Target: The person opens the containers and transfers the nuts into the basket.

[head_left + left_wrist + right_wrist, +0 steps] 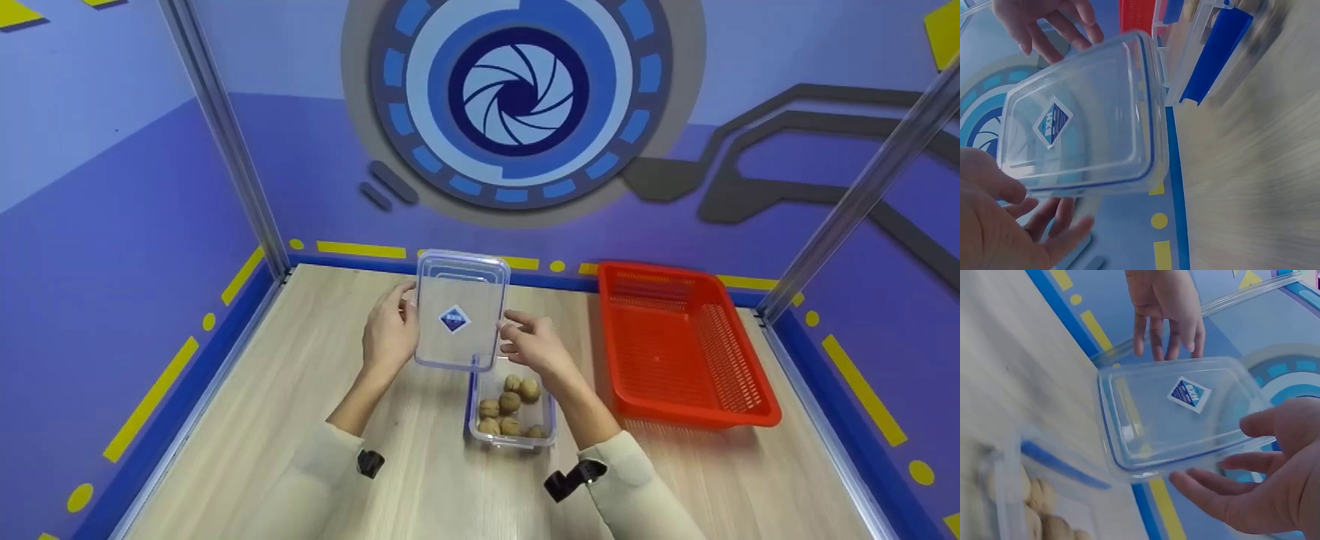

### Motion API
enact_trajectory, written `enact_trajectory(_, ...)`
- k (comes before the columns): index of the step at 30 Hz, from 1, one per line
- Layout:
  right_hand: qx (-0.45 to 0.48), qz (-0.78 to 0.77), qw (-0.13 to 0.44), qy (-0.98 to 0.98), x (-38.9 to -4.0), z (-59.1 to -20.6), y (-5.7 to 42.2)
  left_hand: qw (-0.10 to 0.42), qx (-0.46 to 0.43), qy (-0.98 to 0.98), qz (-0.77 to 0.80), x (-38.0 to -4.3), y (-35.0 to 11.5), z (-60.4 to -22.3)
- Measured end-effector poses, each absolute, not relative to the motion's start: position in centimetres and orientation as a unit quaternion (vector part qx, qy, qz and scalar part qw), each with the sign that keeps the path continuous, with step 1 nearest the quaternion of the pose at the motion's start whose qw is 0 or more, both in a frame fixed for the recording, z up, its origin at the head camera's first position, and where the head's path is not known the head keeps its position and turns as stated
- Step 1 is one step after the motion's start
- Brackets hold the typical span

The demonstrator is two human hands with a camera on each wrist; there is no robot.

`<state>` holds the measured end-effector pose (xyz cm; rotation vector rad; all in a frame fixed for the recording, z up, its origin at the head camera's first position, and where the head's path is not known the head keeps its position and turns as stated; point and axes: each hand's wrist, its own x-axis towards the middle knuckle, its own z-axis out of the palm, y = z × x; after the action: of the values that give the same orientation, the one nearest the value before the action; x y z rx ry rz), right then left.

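Note:
A clear plastic lid (461, 292) with a blue seal and a diamond-shaped sticker is held up off the table, tilted with its face toward the head camera. At its left edge my left hand (391, 330) grips it. My right hand (536, 346) pinches the opposite edge, its thumb over the lid's face in the right wrist view. Below and slightly right stands a clear plastic container (517, 442) with blue clips, holding several walnuts (510, 403). The lid's lower edge covers the container's far end in the head view.
To the right, a red plastic basket (660, 417) stands on the wooden table (300, 397). Blue-purple printed panels with metal corner posts (225, 127) enclose the back and sides.

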<state>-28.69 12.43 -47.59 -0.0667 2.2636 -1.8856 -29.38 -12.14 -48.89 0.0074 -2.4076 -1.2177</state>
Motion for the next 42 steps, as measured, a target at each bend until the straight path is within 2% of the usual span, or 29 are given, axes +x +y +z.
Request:
enact_trajectory(5, 0.017, -0.703, 0.086, 0.705, -28.9, -48.3, 10.9, 0.224, 0.015, -0.858, -0.462, -28.6, -12.6, -48.7)
enact_trajectory(12, 0.021, -0.762, 0.073, 0.643, -29.1, -48.8, 9.0, 0.197, 0.010, -0.829, -0.523, -27.8, -14.7, -48.4)
enact_trajectory(19, -0.011, -0.794, 0.039, 0.607, -28.8, -49.8, 7.4, 0.133, 0.037, -0.763, -0.632, -27.4, -16.9, -48.7)
enact_trajectory(25, 0.010, -0.788, 0.000, 0.616, -28.2, -51.4, 6.3, 0.075, 0.061, -0.749, -0.656, -27.6, -18.5, -49.5)
enact_trajectory(33, 0.016, -0.796, 0.011, 0.604, -27.6, -52.7, 5.3, -0.032, 0.071, -0.745, -0.662, -27.9, -21.3, -50.3)
enact_trajectory(42, 0.028, -0.834, 0.020, 0.551, -27.6, -55.8, 2.8, -0.057, 0.067, -0.759, -0.645, -28.0, -23.4, -51.6)
